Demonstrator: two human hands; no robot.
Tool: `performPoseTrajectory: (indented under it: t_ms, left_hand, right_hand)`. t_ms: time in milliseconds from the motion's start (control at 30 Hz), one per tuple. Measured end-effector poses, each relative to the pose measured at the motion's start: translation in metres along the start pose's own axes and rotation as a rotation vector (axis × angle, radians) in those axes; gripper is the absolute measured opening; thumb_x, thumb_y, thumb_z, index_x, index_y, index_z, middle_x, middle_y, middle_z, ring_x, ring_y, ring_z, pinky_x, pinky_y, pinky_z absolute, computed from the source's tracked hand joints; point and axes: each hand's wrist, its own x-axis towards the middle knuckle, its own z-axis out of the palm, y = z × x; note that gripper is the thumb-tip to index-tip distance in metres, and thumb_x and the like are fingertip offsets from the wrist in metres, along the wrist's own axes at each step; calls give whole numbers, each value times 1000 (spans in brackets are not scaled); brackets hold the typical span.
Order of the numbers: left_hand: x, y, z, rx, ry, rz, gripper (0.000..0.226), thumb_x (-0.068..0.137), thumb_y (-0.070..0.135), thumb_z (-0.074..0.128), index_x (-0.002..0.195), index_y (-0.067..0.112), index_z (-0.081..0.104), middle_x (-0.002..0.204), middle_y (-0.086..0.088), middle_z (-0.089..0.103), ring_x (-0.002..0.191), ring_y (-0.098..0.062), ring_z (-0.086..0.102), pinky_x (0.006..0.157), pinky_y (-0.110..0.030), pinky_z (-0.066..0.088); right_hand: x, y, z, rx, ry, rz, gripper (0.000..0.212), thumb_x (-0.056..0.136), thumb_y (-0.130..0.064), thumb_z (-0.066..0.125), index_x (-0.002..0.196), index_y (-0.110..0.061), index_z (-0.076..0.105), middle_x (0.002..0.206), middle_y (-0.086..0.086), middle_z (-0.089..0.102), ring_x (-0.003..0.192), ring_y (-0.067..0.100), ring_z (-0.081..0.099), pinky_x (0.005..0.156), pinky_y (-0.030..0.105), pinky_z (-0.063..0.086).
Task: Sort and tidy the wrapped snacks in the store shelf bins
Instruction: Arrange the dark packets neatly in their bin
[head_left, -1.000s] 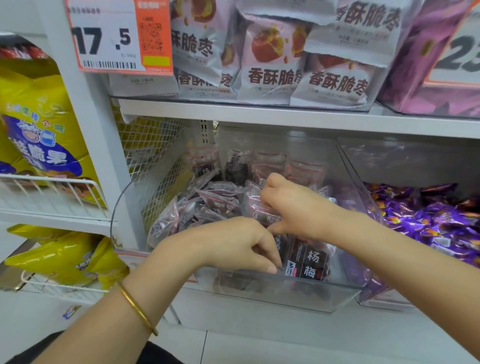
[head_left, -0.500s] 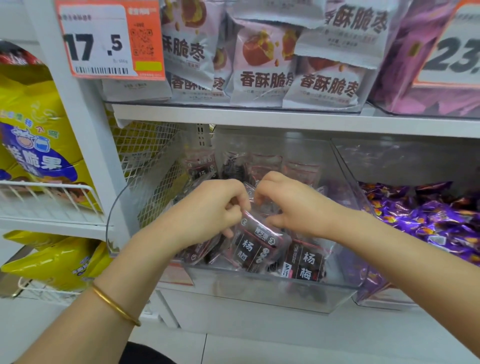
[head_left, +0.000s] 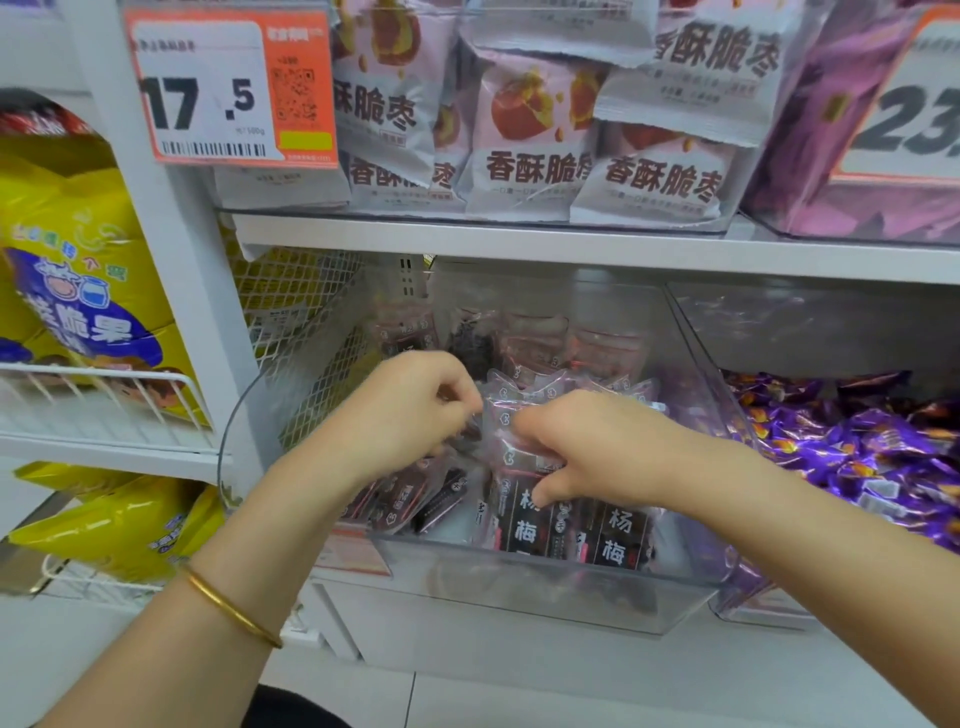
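Shelving (head_left: 519, 241) is filling the view, with jujube bags (head_left: 535, 135) stacked above and a clear bin (head_left: 519, 587) sitting on the lower level. Plum packets (head_left: 519, 525) are being sorted inside that bin. A row (head_left: 615, 540) is being stood upright against the front wall, labels facing out, apparently so that they can be read from the aisle. A loose heap (head_left: 415, 499) is lying slumped on the left side.

One packet (head_left: 506, 431) is being held over the middle of the bin between both hands. The left hand (head_left: 410, 410) is being held curled, its fingers (head_left: 460, 382) seemingly pinching the packet's left edge, though the exact contact is being hidden by blur. The right hand (head_left: 587, 447) is being wrapped round the packet's right side, with the thumb pointing down towards the upright row. This two-sided hold is probably being used to straighten the soft wrapper before it is slotted in behind the row.

Purple candies (head_left: 857, 441) are lying in the neighbouring bin to the right, apart from the hands, and are not being touched. The heap on the left is judged to be the work remaining.
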Motion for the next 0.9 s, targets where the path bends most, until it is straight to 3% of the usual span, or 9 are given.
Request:
performPoseTrajectory:
  t_ms: [133, 267, 367, 400, 467, 600, 667, 800, 900]
  left_hand:
    - [7, -19, -17, 70, 220, -34, 23, 88, 6, 50, 91, 21, 66, 83, 12, 59, 70, -2, 53, 59, -16, 38]
    - [11, -30, -19, 111, 218, -35, 25, 89, 6, 49, 94, 22, 67, 90, 6, 62, 76, -7, 55, 61, -19, 38]
    - [14, -34, -20, 162, 213, -12, 26, 89, 5, 49, 99, 22, 67, 107, 2, 59, 91, -11, 54, 75, -21, 35]
    - [15, -35, -21, 182, 214, -11, 27, 89, 5, 50, 102, 21, 67, 109, 1, 58, 93, -11, 52, 80, -20, 34]
    - [17, -37, -24, 211, 224, -13, 27, 89, 5, 50, 106, 19, 66, 112, 0, 56, 95, -11, 50, 83, -19, 33]
    - [21, -41, -26, 224, 244, -17, 30, 88, 4, 49, 110, 17, 66, 117, -3, 57, 107, -16, 51, 89, -20, 33]
    - [24, -44, -25, 243, 241, -22, 31, 88, 4, 50, 112, 17, 64, 119, -4, 55, 113, -19, 49, 93, -23, 34]
    - [32, -53, -23, 342, 202, -51, 37, 89, 9, 52, 125, 17, 56, 127, -9, 51, 123, -26, 42, 104, -35, 34]
    - [37, -56, -24, 329, 183, -78, 37, 91, 17, 53, 128, 15, 53, 130, -10, 50, 123, -26, 44, 103, -33, 33]
  right_hand:
    - [0, -11, 0, -216, -7, -55, 42, 77, -49, 66, 103, -20, 50, 106, 0, 47, 104, 23, 47, 69, 30, 32]
    - [7, -13, 3, -195, 144, -104, 66, 72, -64, 59, 125, -26, 45, 135, -2, 36, 125, 23, 30, 95, 40, 32]
    - [16, -14, 12, -226, 106, -71, 81, 75, -72, 49, 137, -22, 37, 154, 1, 19, 143, 26, 9, 113, 51, 14]
    - [17, -13, 14, -245, 99, -61, 83, 75, -73, 47, 138, -21, 36, 153, 2, 20, 143, 28, 10, 114, 51, 12]
    - [17, -8, 14, -267, 116, -72, 79, 75, -74, 46, 134, -22, 40, 146, 2, 31, 136, 30, 25, 110, 47, 22]
    - [11, 5, 15, -285, 182, -91, 70, 66, -77, 36, 108, -25, 57, 120, -1, 56, 101, 27, 56, 86, 40, 45]
    - [12, 7, 19, -273, 180, -80, 73, 65, -79, 32, 106, -25, 59, 116, -1, 58, 99, 27, 57, 86, 42, 47]
    - [21, 0, 1, -230, 91, -104, 80, 66, -81, 14, 116, -34, 55, 126, -11, 50, 122, 20, 37, 96, 42, 36]
    - [37, 0, -22, -35, 170, -107, 46, 84, -62, 38, 117, -36, 56, 118, -12, 58, 118, 15, 43, 94, 38, 39]
